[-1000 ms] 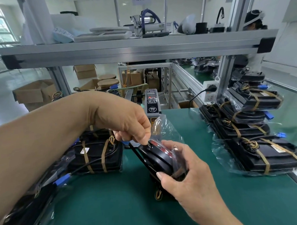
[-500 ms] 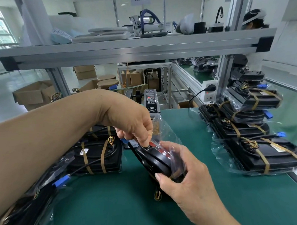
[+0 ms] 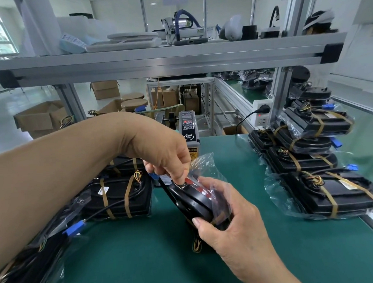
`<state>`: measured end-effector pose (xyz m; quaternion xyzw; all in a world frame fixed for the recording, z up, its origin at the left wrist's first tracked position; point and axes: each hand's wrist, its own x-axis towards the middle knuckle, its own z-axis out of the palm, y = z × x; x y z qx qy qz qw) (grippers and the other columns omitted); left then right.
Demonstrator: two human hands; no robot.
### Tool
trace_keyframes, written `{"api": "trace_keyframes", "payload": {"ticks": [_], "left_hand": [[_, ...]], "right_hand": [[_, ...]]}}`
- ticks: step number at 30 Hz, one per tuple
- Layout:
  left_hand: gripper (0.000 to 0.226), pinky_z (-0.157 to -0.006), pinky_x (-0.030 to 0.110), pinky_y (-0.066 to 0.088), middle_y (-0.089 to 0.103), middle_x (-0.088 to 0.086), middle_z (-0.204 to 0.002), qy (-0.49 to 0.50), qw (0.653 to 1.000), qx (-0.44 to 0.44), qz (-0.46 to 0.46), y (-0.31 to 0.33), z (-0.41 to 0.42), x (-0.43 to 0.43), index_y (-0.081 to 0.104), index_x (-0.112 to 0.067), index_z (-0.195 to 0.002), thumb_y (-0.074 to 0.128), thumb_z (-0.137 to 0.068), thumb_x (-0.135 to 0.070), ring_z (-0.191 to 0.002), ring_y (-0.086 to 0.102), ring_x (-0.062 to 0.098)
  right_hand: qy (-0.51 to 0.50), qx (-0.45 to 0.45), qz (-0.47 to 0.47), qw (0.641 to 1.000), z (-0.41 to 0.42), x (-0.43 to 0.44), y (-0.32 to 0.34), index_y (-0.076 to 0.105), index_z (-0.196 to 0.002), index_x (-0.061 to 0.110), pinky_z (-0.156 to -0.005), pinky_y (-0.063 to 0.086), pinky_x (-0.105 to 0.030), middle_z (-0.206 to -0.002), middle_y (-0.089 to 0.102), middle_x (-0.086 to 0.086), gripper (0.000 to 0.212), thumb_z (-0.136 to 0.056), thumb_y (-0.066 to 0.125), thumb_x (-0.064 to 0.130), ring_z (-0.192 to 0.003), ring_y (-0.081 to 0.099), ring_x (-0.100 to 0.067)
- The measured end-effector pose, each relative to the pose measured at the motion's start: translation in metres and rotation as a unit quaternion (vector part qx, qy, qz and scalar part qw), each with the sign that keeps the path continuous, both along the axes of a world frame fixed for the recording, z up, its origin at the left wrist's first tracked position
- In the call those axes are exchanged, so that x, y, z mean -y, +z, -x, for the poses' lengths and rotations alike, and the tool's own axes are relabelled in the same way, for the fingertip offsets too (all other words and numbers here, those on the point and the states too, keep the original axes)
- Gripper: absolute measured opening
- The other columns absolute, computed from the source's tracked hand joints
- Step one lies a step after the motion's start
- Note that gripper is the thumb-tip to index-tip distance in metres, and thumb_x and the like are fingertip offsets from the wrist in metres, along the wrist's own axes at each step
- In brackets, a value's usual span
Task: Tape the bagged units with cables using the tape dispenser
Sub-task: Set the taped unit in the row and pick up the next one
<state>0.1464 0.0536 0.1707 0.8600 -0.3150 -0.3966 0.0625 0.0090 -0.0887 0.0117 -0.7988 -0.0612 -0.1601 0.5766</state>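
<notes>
Bagged unit (image 3: 194, 203): one, black, red-striped, clear-bagged, tilted on green mat (image 3: 143, 261) before one tape dispenser (image 3: 189, 128).
Left hand (image 3: 164, 155): fingertips pinch its top edge.
Right hand (image 3: 234, 231): fingers wrap its lower end.

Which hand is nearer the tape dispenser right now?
Left. The left hand pinches the bagged unit just in front of the tape dispenser; the right hand grips the unit's near end, farther from it.

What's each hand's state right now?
Left hand: closed, pinching the top of the bagged unit.
Right hand: closed, gripping the same unit's lower end.
</notes>
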Motion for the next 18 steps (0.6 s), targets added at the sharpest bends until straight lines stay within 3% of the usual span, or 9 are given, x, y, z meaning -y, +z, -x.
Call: {"api": "trace_keyframes", "payload": {"ticks": [6, 11, 18], "left_hand": [[0.023, -0.052, 0.018, 0.038, 0.046, -0.006, -0.062, -0.022, 0.998, -0.052, 0.037, 0.004, -0.004, -0.005, 0.062, -0.018, -0.077, 0.057, -0.094, -0.004, -0.052, 0.038, 0.007], [0.025, -0.052, 0.017, 0.038, 0.047, -0.01, -0.059, -0.043, 0.998, -0.045, -0.004, 0.001, -0.004, 0.001, 0.062, -0.021, -0.074, 0.058, -0.094, -0.005, -0.051, 0.038, 0.006], [0.022, -0.052, 0.018, 0.035, 0.047, -0.007, -0.061, -0.029, 0.999, -0.022, -0.014, 0.001, -0.004, 0.006, 0.062, -0.018, -0.076, 0.06, -0.093, -0.006, -0.052, 0.038, 0.007]], "right_hand": [[0.003, 0.0, 0.001, 1.0, 0.0, 0.0, -0.001, 0.062, -0.12, 0.038, -0.075, 0.045, -0.006, -0.095, 0.071, 0.02, 0.059, -0.074, 0.083, 0.007, -0.082, 0.065, -0.001], [0.008, -0.005, -0.003, 1.0, -0.001, 0.002, -0.003, 0.06, -0.124, 0.039, -0.083, 0.051, -0.014, -0.107, 0.072, 0.017, 0.06, -0.076, 0.082, 0.011, -0.096, 0.068, -0.008], [0.003, 0.0, 0.0, 1.0, -0.002, 0.003, -0.004, 0.062, -0.124, 0.038, -0.079, 0.048, -0.011, -0.105, 0.071, 0.017, 0.06, -0.075, 0.083, 0.01, -0.089, 0.066, -0.005]]}}
